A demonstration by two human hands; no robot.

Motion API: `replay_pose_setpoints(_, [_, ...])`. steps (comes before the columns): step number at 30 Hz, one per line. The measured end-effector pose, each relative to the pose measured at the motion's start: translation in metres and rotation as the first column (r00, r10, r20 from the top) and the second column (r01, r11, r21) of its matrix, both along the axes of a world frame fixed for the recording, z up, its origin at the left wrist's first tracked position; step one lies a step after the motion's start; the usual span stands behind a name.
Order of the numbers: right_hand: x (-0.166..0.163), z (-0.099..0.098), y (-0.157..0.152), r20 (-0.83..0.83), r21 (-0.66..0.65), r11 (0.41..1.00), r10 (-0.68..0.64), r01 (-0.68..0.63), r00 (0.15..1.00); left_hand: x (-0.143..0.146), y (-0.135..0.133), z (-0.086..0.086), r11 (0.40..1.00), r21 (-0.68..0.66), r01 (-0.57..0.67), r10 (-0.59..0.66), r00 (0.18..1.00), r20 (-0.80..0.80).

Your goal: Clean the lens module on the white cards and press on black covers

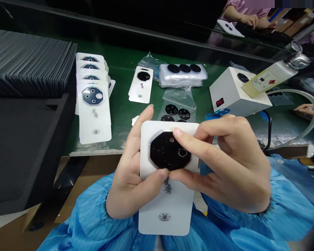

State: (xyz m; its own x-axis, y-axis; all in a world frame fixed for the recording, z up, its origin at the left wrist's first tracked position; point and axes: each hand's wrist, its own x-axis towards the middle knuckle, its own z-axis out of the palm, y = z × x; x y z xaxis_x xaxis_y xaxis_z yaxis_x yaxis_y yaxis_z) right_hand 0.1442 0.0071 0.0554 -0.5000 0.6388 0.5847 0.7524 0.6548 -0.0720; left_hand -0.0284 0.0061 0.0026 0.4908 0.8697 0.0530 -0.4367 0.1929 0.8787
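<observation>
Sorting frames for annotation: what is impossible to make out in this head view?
Head view:
White rectangular plastic phone cover: rear face turned away; left hand hides its left edge.
Black octagonal glossy camera plate: rim partly under fingers of the right hand.
Cream label on white metal box: print too small.
Co-worker's arms, top right: cut off by frame edge.

Single head-worn view. Looks forward and down from above lap. Very near to left hand [128, 181], right hand [235, 167] and white cover [167, 205] at centre. Green bench [120, 101] beyond, far edge at top. Co-worker's hand [251, 19] far right.
</observation>
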Motion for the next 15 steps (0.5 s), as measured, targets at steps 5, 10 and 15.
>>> replay_pose_setpoints(5, [0.0019,-0.0026,0.0002,0.001,-0.005,1.000,-0.017,0.017,1.000,-0.0002,0.0024,0.0009,1.000,0.019,0.001,-0.001,1.000,0.017])
replay_pose_setpoints(10, [0.0030,-0.0033,0.0014,-0.002,0.008,1.000,0.000,0.000,1.000,0.0026,0.0022,0.0012,1.000,-0.007,-0.001,0.002,0.997,0.075])
replay_pose_setpoints(15, [0.0024,-0.0028,0.0026,-0.002,-0.012,1.000,-0.008,0.008,1.000,0.0045,0.0023,0.0026,0.999,-0.048,-0.016,0.021,0.996,0.089])
